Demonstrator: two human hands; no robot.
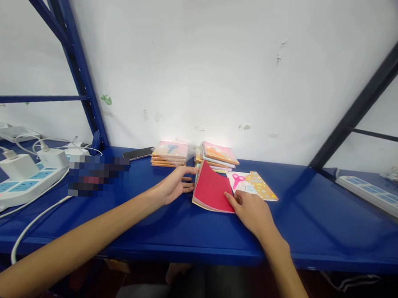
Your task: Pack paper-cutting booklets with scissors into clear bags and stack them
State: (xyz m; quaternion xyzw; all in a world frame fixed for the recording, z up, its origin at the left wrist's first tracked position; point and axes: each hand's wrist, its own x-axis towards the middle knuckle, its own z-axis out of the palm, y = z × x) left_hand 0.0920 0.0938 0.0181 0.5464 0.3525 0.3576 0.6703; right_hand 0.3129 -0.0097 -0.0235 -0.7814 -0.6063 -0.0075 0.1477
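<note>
Red-covered notebook [210,189] lies under your right hand's [251,211] fingers, which close together on its edge, seemingly to hold it in place; your left hand's [173,186] fingers spread apart just beside it, near stacked notebooks [170,154] on the blue metal shelf [281,233].

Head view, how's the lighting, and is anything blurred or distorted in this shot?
Head view: glare washes out the top of the left booklet stack, the right hand and red booklet look fairly sharp, the blue shelf upright leans from wide-angle distortion, and a pixelated patch hides one spot on the shelf.
</note>
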